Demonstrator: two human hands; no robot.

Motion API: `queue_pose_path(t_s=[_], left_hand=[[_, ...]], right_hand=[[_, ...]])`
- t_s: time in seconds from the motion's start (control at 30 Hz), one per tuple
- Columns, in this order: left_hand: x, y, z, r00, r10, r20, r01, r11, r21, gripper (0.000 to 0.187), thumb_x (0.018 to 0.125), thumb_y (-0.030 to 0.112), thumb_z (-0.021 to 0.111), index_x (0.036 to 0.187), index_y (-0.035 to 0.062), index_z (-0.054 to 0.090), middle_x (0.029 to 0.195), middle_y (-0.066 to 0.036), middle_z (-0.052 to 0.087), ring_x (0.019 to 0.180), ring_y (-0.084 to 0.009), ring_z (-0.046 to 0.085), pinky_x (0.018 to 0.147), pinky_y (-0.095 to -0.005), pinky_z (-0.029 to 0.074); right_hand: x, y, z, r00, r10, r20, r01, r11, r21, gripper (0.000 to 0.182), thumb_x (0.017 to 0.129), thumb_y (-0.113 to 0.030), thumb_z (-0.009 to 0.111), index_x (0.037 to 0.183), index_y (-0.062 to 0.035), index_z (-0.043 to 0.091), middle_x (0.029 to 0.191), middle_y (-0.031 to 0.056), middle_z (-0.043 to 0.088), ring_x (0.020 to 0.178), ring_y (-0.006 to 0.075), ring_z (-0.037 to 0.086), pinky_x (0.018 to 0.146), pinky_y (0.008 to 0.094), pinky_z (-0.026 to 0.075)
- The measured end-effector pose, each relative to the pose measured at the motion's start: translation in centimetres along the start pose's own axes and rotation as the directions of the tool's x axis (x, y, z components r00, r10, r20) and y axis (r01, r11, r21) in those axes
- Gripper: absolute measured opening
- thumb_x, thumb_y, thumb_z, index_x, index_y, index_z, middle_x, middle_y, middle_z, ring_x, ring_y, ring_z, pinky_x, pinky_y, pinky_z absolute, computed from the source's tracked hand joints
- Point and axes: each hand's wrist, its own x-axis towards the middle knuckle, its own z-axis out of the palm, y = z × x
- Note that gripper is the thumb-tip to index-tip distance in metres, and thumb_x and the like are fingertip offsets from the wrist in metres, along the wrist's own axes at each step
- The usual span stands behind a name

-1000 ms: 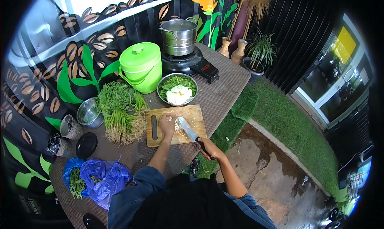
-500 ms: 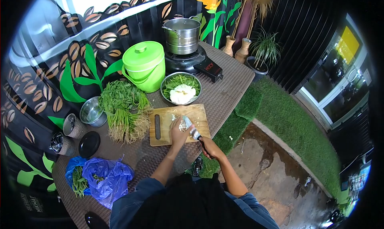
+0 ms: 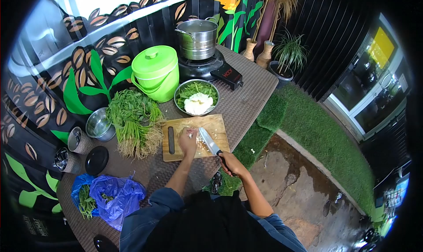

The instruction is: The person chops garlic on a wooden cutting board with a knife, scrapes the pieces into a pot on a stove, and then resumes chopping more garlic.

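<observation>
A wooden cutting board (image 3: 178, 150) with a dark handle slot lies on the brown table, bearing small pale chopped bits (image 3: 202, 143). My right hand (image 3: 231, 163) is wrapped round the black handle of a knife (image 3: 209, 141), whose blade rests over the board and points up and left. Over the middle of the board, my left hand (image 3: 188, 139) has its fingers drawn together around something pale, too small to name. Just beyond the board stands a metal bowl (image 3: 177, 106) of cut greens with a white mass (image 3: 198, 103) on top.
Leafy greens with roots (image 3: 136, 124) lie left of the board. Behind are a lidded green bucket (image 3: 155, 73) and a pot (image 3: 198, 43) on a black stove (image 3: 194, 69). A metal bowl (image 3: 100, 125), two cups, a black lid (image 3: 97, 160) and blue plastic bags (image 3: 116, 197) stand leftward.
My left hand has moved left, away from the blade, and its fingers have drawn together. The knife blade now lies clear of it, with more of the chopped bits showing.
</observation>
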Motion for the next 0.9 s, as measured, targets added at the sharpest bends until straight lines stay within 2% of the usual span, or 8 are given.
queue_pose_path(t_s=[0.03,0.13,0.17,0.23,0.37,0.53,0.73,0.9], left_hand=[[0.3,-0.6,0.2,0.989,-0.136,0.057,0.142,0.984,-0.103,0.028,0.075,0.020,0.077,0.093,0.0004,0.068,0.078,-0.007,0.067,0.077,-0.0160,0.061,0.069,-0.0295,0.047],[0.3,-1.2,0.1,0.996,-0.021,0.087,0.038,0.979,-0.202,0.018,0.077,0.016,0.076,0.083,0.0001,0.070,0.067,-0.006,0.066,0.060,-0.0135,0.060,0.059,-0.0269,0.047],[0.1,-1.2,0.1,0.996,-0.021,0.087,0.038,0.979,-0.200,0.018,0.077,0.016,0.076,0.083,0.0001,0.070,0.067,-0.006,0.066,0.060,-0.0135,0.060,0.059,-0.0269,0.047],[-0.3,-0.8,-0.2,0.993,0.026,0.119,0.000,0.977,-0.213,0.012,0.081,0.012,0.071,0.084,0.0008,0.071,0.068,-0.007,0.067,0.062,-0.0179,0.062,0.063,-0.0280,0.049],[-1.5,-0.7,-0.4,0.989,0.092,0.113,-0.084,0.994,-0.068,0.017,0.083,0.011,0.068,0.098,0.0032,0.070,0.090,-0.011,0.069,0.080,-0.0207,0.065,0.070,-0.0272,0.050],[-2.9,1.5,-0.5,0.981,0.038,0.189,-0.018,0.994,-0.104,0.069,0.078,0.032,0.072,0.131,-0.0034,0.046,0.138,-0.021,0.042,0.130,-0.0358,0.032,0.109,-0.0434,0.023],[-3.6,2.6,0.5,0.956,0.161,0.244,-0.188,0.978,0.091,0.128,0.056,0.061,0.080,0.143,-0.0085,0.016,0.146,-0.034,0.018,0.137,-0.0499,0.002,0.111,-0.0557,0.006],[-4.0,2.8,0.8,0.961,0.137,0.239,-0.172,0.976,0.132,0.130,0.055,0.060,0.081,0.144,-0.0075,0.015,0.146,-0.034,0.017,0.137,-0.0508,0.001,0.111,-0.0565,0.007]], right_hand=[[-0.1,0.0,0.0,0.999,-0.030,-0.026,0.028,0.998,-0.052,0.033,0.098,-0.031,0.033,0.077,-0.0060,0.040,0.046,0.0023,0.038,0.029,0.0131,0.035,0.028,0.0278,0.030],[-0.2,0.1,-0.3,0.995,-0.025,-0.097,0.011,0.990,-0.138,0.032,0.096,-0.029,0.036,0.081,-0.0029,0.045,0.050,0.0103,0.048,0.036,0.0225,0.048,0.036,0.0343,0.040],[0.4,1.1,-0.4,0.995,-0.025,-0.096,0.011,0.991,-0.136,0.032,0.096,-0.029,0.036,0.081,-0.0029,0.045,0.050,0.0103,0.048,0.036,0.0225,0.048,0.036,0.0343,0.040],[1.5,2.5,-0.1,0.883,-0.428,-0.191,0.277,0.806,-0.522,0.028,0.094,-0.029,0.041,0.089,-0.0017,0.049,0.065,0.0191,0.059,0.055,0.0331,0.061,0.052,0.0418,0.048],[0.6,0.9,0.7,0.866,-0.409,-0.288,0.062,0.660,-0.749,0.024,0.089,-0.027,0.052,0.093,-0.0029,0.052,0.079,0.0215,0.063,0.074,0.0372,0.063,0.064,0.0455,0.049],[0.5,0.0,1.0,0.810,-0.525,-0.261,0.054,0.511,-0.858,0.025,0.074,-0.019,0.069,0.087,-0.0057,0.052,0.076,0.0160,0.063,0.071,0.0347,0.064,0.062,0.0443,0.050],[0.7,0.4,1.2,0.751,-0.600,-0.277,0.081,0.500,-0.862,0.025,0.070,-0.020,0.073,0.083,-0.0068,0.055,0.069,0.0141,0.063,0.065,0.0326,0.063,0.059,0.0417,0.049],[0.1,0.0,1.3,0.736,-0.616,-0.282,0.106,0.516,-0.850,0.026,0.069,-0.019,0.073,0.081,-0.0067,0.054,0.069,0.0132,0.062,0.065,0.0323,0.063,0.058,0.0415,0.048]])
